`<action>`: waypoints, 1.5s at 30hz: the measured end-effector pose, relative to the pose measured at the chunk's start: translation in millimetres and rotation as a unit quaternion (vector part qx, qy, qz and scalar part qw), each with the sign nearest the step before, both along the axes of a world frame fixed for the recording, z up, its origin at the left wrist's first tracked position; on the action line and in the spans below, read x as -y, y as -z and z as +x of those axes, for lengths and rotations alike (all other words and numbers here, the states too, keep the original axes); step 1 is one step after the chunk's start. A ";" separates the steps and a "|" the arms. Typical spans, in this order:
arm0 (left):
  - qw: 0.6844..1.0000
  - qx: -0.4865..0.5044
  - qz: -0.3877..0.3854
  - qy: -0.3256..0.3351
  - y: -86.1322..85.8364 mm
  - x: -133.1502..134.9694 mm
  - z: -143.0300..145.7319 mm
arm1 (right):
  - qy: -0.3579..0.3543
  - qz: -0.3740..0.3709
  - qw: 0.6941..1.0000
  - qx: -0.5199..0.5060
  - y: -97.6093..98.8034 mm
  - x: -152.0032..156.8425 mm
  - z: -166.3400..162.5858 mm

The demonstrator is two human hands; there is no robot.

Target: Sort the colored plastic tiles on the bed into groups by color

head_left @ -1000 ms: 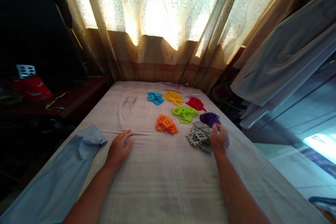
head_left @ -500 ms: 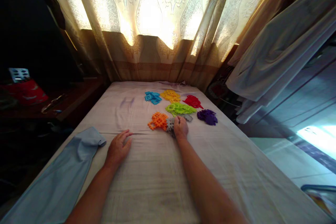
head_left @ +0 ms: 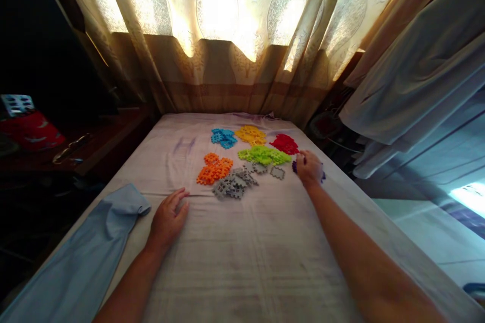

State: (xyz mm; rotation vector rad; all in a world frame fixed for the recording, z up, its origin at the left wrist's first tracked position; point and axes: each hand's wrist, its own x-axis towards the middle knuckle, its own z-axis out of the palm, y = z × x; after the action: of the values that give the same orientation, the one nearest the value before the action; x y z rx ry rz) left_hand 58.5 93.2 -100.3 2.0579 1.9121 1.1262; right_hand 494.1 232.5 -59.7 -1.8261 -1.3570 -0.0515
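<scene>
My right hand [head_left: 308, 167] is over the purple interlocking plastic pieces [head_left: 323, 177], its fingers curled down onto them and hiding most of the pile. My left hand [head_left: 170, 216] rests open on the sheet, fingers stretched out, holding nothing. Between the hands lie grey pieces [head_left: 234, 183], with one grey piece [head_left: 278, 172] lying apart to their right. Orange pieces [head_left: 214, 168] touch the grey ones at the left. Lime green pieces [head_left: 261, 155] sit behind the grey, and red pieces [head_left: 284, 144] lie just beyond my right hand.
Blue pieces [head_left: 223, 138] and yellow pieces [head_left: 250, 135] lie farther back on the sheet-covered bed [head_left: 227, 262]. A light blue cloth [head_left: 91, 242] lies along the left edge. Curtains [head_left: 212, 70] hang behind; clothes [head_left: 409, 70] hang at the right. A red container [head_left: 32, 131] stands far left.
My right hand has left the grey pieces and moved right to the purple ones. The grey and orange piles have shifted left and toward me. My left hand stays nearly in place.
</scene>
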 end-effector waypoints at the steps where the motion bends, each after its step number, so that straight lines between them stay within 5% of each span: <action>1: 1.000 -0.007 0.004 -0.006 1.5 -2.0 0.3 | 0.058 -0.032 0.998 -0.016 1.0 -1.7 28.0; 4: 0.999 -0.045 0.010 -0.026 4.9 -6.9 1.6 | 0.098 -0.149 0.981 -0.071 9.6 -7.4 82.1; 7: 0.995 -0.090 -0.002 -0.053 5.1 -7.3 4.5 | 0.084 -0.189 0.975 -0.087 18.9 -17.8 86.7; 16: 0.964 -0.195 -0.118 -0.138 -13.3 -22.1 22.7 | -0.147 -0.082 0.976 -0.141 25.6 -44.4 -14.0; 24: 0.960 -0.168 -0.147 -0.170 -20.8 -46.6 23.1 | -0.433 -0.021 0.895 -0.103 18.4 -40.8 -108.7; 27: 0.966 -0.148 -0.131 -0.168 -16.9 -45.8 19.9 | -0.365 0.011 0.928 -0.071 5.5 -72.0 -79.0; 30: 0.970 -0.135 -0.117 -0.167 -11.9 -45.0 17.1 | -0.138 -0.050 0.989 -0.005 0.4 -116.3 -15.3; 32: 0.971 -0.131 -0.108 -0.167 -8.3 -45.0 14.8 | -0.003 -0.149 0.989 0.006 4.8 -142.4 25.8; 34: 0.973 -0.127 -0.104 -0.164 -4.9 -45.1 12.1 | 0.038 -0.227 0.973 0.007 13.8 -163.1 53.8; 40: 0.975 -0.120 -0.106 -0.156 -0.5 -43.8 5.7 | -0.103 -0.244 0.963 0.042 38.8 -195.5 49.1; 45: 0.979 -0.106 -0.103 -0.139 -2.0 -42.8 5.4 | -0.256 -0.171 0.951 0.015 40.0 -170.3 -0.3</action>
State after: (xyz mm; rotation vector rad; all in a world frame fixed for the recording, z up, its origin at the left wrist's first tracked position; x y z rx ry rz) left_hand 63.9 135.9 -98.3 1.9085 2.3639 0.7339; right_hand 493.8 402.8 -99.7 -1.6845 -1.9166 0.4561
